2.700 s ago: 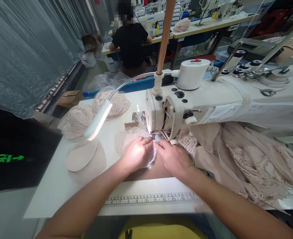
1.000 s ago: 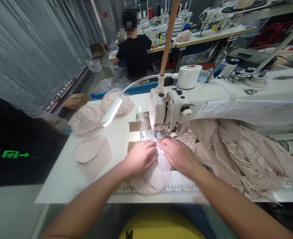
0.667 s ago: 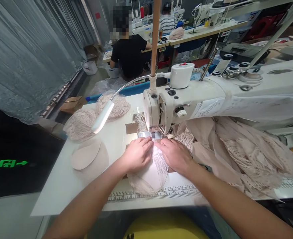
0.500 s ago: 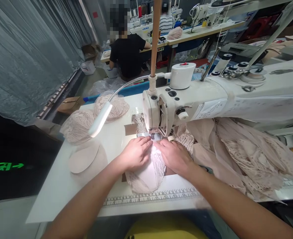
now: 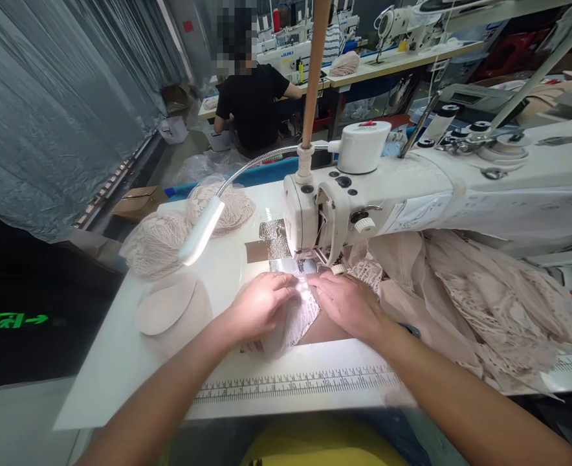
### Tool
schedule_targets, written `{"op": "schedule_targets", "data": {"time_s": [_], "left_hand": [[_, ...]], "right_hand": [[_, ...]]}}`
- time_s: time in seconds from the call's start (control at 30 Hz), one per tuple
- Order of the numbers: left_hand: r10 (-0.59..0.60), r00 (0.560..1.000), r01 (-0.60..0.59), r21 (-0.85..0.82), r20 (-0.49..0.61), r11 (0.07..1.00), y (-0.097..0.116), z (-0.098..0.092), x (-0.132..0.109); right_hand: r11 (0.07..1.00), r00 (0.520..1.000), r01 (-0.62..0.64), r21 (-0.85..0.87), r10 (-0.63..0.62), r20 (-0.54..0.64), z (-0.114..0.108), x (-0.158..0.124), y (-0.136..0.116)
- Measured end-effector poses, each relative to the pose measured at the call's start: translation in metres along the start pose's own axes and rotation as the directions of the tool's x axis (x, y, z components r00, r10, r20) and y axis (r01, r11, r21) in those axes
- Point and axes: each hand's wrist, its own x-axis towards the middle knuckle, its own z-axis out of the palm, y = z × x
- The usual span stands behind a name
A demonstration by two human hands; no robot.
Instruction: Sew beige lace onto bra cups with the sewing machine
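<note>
A small piece of pale pink lace point(image 5: 293, 320) lies on the white table point(image 5: 121, 349) just in front of the needle of a cream sewing machine point(image 5: 393, 194). My left hand point(image 5: 257, 304) rests on the lace's left side with its fingers curled round the fabric. My right hand point(image 5: 349, 304) presses on the right side, fingers bent and close together, fingertips near the presser foot. The two hands almost touch above the lace.
A heap of pink lace fabric point(image 5: 475, 304) fills the table's right side under the machine arm. Lace cups point(image 5: 154, 243) and flat oval pads point(image 5: 167, 310) lie at the left beside a gooseneck lamp point(image 5: 201, 230). A ruler strip point(image 5: 290, 385) runs along the front edge. Another person point(image 5: 252, 103) sits at a far table.
The lace piece has been drawn away from the ruler toward the needle and now bunches under my left hand. Both hands stay close together at the presser foot.
</note>
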Motion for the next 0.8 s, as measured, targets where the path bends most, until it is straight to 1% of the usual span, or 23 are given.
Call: {"op": "schedule_targets", "data": {"time_s": [0.07,0.13,0.23,0.33,0.43,0.47,0.53,0.6,0.63,0.7,0.8], "left_hand": [[-0.039,0.999,0.039,0.003,-0.008,0.999,0.011,0.002,-0.002],[-0.079,0.997,0.08,0.041,-0.018,0.996,0.019,0.008,-0.001],[-0.116,0.99,0.122,0.065,-0.079,0.99,0.02,0.018,0.0],[-0.131,0.983,0.126,-0.048,-0.128,0.991,0.016,0.021,-0.003],[-0.154,0.982,0.132,-0.18,-0.113,0.975,0.011,0.017,-0.009],[-0.165,0.981,0.14,-0.212,-0.105,0.967,0.01,0.016,-0.011],[-0.185,0.978,0.156,-0.252,-0.096,0.955,0.01,0.013,-0.012],[-0.192,0.977,0.162,-0.268,-0.091,0.95,0.009,0.011,-0.013],[-0.186,0.978,0.156,-0.27,-0.091,0.95,0.009,0.011,-0.012],[-0.137,0.986,0.11,-0.255,-0.091,0.961,0.008,0.012,-0.012],[-0.006,0.997,-0.006,-0.165,-0.075,0.986,0.006,0.018,-0.013]], "right_hand": [[1.0,1.0,-0.013,0.013,0.012,0.009,-0.002,0.0,0.0],[1.0,1.0,-0.02,0.006,0.02,0.012,-0.003,0.0,-0.001],[1.0,1.0,-0.021,0.006,0.021,0.019,-0.002,-0.001,0.002],[0.999,0.999,-0.025,0.035,0.024,0.029,-0.001,-0.001,0.006],[0.998,0.999,-0.021,0.065,0.019,0.031,-0.006,-0.002,0.008],[0.997,0.999,-0.004,0.072,0.002,0.033,-0.009,-0.002,0.007],[0.995,0.995,0.07,0.072,-0.075,0.07,-0.017,-0.005,0.003],[0.986,0.972,0.161,0.05,-0.167,0.162,-0.025,-0.01,-0.004],[0.979,0.954,0.203,0.032,-0.205,0.218,-0.027,-0.013,-0.008],[0.965,0.918,0.263,-0.013,-0.246,0.311,-0.03,-0.021,-0.013],[0.954,0.899,0.294,-0.055,-0.256,0.355,-0.027,-0.033,-0.017]]}}
